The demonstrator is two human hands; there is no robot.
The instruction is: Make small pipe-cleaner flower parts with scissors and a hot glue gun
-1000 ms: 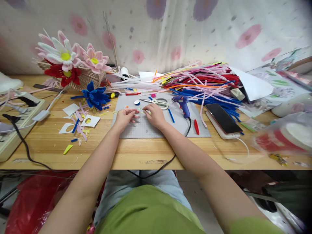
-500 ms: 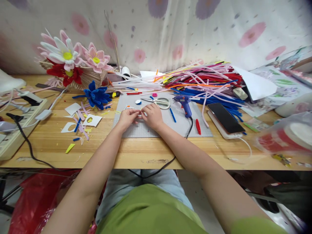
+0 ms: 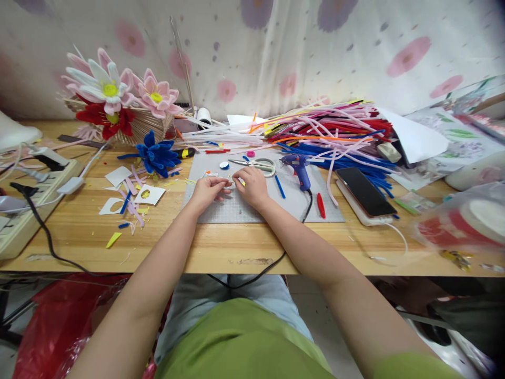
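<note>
Over the grey cutting mat [image 3: 252,209], my left hand [image 3: 209,193] has its thumb and index finger pinched together; whatever lies between them is too small to name. My right hand [image 3: 251,187] is just to its right, fingers curled and closed, with a tiny yellow bit showing near the fingertips. A narrow gap parts the two hands. Behind them lie scissors [image 3: 265,167] with pale handles and a small blue and white round piece [image 3: 224,165]. A blue glue gun [image 3: 300,171] rests farther right, beside a short blue strip [image 3: 280,186] and a red piece [image 3: 321,205].
Fuzzy flowers [image 3: 110,92] and a blue flower [image 3: 152,153] stand at the back left, above paper scraps [image 3: 149,195]. Many coloured stems [image 3: 327,123] lie behind the mat. A phone [image 3: 365,192], a bagged cup [image 3: 465,221] and a power strip [image 3: 39,210] flank the work area.
My right hand has shifted slightly right, away from my left hand, opening a small gap between the fingertips. The left hand stays nearly where it was.
</note>
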